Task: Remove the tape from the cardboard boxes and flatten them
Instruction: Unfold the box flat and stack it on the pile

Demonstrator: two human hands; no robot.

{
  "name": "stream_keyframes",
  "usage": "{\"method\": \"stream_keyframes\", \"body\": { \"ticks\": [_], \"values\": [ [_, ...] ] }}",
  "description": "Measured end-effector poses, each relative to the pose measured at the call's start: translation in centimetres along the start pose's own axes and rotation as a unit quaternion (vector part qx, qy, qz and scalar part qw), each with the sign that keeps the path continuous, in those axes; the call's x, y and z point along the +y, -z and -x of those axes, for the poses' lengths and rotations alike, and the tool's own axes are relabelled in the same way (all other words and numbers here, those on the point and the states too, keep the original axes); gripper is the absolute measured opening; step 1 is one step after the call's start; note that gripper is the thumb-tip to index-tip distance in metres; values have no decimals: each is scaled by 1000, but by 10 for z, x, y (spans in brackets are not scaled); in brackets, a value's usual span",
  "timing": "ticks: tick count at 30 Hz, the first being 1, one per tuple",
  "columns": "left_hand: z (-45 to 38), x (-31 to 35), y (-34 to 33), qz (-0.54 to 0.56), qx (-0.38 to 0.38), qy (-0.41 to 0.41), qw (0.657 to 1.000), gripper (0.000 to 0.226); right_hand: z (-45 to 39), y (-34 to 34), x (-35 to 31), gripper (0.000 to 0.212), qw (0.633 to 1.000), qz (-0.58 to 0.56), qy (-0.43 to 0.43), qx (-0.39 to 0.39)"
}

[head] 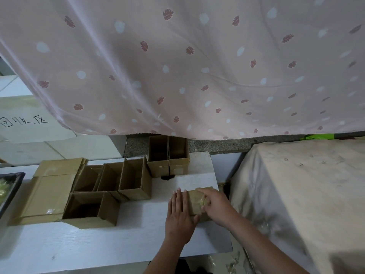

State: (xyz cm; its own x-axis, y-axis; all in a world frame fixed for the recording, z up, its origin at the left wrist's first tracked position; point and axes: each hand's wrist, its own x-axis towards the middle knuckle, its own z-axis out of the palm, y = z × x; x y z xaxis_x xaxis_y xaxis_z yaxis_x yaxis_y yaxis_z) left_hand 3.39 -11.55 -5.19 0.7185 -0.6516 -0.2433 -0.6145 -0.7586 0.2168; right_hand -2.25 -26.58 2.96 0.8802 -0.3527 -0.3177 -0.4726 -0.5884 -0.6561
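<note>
A small closed cardboard box [194, 204] lies on the white table [98, 246] near its right edge. My left hand [180, 216] rests flat against the box's left side, fingers extended. My right hand [214, 204] sits on top of the box, its fingertips pinching at a crinkled bit of clear tape [203, 202] on the top face. To the left stand several open, empty cardboard boxes [110, 180], and two more open boxes [167, 155] stand at the table's far edge. A stack of flattened cardboard [49, 192] lies at the far left.
A pink patterned curtain [177, 66] hangs over the far side. A cloth-covered block [296, 194] stands right of the table. A dark tray [9, 190] pokes in at the left edge. Crumpled tape scraps [233, 264] lie on the floor below the table's right corner.
</note>
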Motion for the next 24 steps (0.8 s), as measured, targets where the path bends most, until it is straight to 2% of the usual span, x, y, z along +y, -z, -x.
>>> {"method": "stream_keyframes", "body": {
  "ticks": [4, 11, 15, 18, 21, 24],
  "values": [
    [3, 4, 1, -20, -7, 9, 1000, 89, 1, -2, 4, 28, 1000, 29, 0, 7],
    [-4, 22, 12, -17, -25, 33, 999, 87, 0, 0, 2, 13, 998, 52, -19, 13],
    [4, 28, 16, 1, 26, 13, 1000, 85, -1, -1, -5, 20, 996, 91, -22, 8],
    [8, 27, 19, -14, 50, 2, 999, 83, -5, 0, -7, 29, 990, 137, 8, 26],
    [9, 26, 22, -28, 55, -9, 998, 85, -8, -2, -8, 50, 994, 111, 23, 6],
    [12, 29, 24, -38, 31, -12, 999, 85, -10, -4, -11, 32, 991, 132, 11, -7]
  ]
}}
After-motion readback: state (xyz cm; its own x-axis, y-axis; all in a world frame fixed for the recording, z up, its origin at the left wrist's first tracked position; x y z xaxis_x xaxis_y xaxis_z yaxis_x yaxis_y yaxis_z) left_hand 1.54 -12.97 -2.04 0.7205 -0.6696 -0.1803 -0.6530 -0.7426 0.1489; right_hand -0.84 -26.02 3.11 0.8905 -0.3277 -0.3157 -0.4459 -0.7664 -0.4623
